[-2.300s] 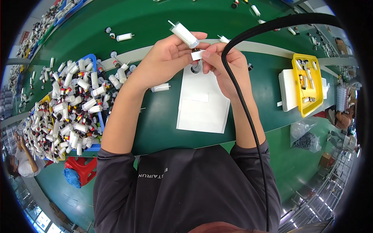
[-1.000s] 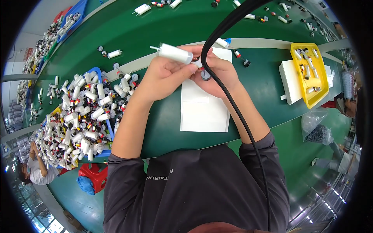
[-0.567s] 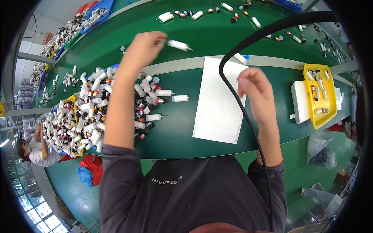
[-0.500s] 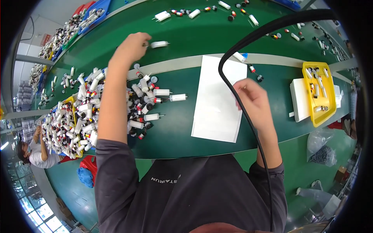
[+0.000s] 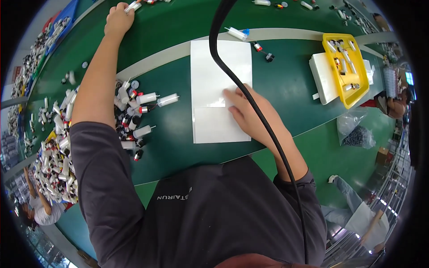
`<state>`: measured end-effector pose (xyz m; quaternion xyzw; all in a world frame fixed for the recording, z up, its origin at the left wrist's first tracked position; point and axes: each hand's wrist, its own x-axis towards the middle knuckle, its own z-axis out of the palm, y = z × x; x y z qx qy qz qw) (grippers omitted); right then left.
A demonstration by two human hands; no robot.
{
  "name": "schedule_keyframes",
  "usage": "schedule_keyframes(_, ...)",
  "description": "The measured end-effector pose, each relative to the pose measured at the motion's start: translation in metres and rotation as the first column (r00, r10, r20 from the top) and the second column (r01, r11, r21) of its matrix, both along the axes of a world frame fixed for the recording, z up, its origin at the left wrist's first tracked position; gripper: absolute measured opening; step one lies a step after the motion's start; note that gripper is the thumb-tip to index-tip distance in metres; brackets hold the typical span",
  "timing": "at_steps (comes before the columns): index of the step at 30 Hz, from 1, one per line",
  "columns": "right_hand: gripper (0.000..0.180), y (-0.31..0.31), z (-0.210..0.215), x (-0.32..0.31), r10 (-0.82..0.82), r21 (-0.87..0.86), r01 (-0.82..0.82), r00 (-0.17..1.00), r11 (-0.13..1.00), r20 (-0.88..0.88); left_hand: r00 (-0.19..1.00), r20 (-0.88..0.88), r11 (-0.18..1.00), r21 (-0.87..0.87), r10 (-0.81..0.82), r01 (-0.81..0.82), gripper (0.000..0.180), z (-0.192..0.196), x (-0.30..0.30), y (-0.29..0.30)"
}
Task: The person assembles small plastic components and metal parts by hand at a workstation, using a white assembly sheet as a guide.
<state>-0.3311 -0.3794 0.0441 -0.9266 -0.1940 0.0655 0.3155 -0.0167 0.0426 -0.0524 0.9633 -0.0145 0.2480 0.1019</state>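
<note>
My left hand point(image 5: 119, 20) reaches far out over the green surface at the upper left. Its fingers close on a white plastic cylinder point(image 5: 132, 6). On a white sheet point(image 5: 214, 127) lies my right hand point(image 5: 258, 117), thumb and forefinger apart, with nothing visible between them; the other fingers are partly hidden. Beside my left forearm is a loose heap of small parts: white cylinders with thin tips, such as this one point(image 5: 168, 99), and black, red and white pieces point(image 5: 138, 155).
A black cable point(image 5: 241, 85) hangs across the view, over my right hand. At right, a yellow tray point(image 5: 327, 44) with several parts stands by a white block point(image 5: 322, 73). A pale raised rail point(image 5: 172, 52) crosses the table. Other people point(image 5: 47, 214) are at the far left and right.
My left hand has moved farther out and up, to a white cylinder. My right hand has come down onto the sheet. The whole view has shifted and turned.
</note>
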Motion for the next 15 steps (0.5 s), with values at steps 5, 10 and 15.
schedule_keyframes(5,0.022,-0.001,-0.01,0.004,0.11,-0.103,-0.11,0.994,0.988,-0.005,0.979,-0.17,0.986,0.146,0.108,-0.083,0.035,0.014,-0.026,-0.022)
schedule_keyframes(10,0.021,0.006,-0.001,0.014,0.151,0.032,-0.149,0.985,0.988,-0.083,0.999,-0.041,0.996,-0.089,0.022,-0.025,0.041,0.029,-0.046,0.017)
schedule_keyframes(15,0.026,0.006,0.002,0.013,0.093,-0.126,-0.104,0.992,0.987,-0.089,0.998,0.039,0.534,-0.843,-0.052,0.061,0.044,0.104,-0.099,-0.074)
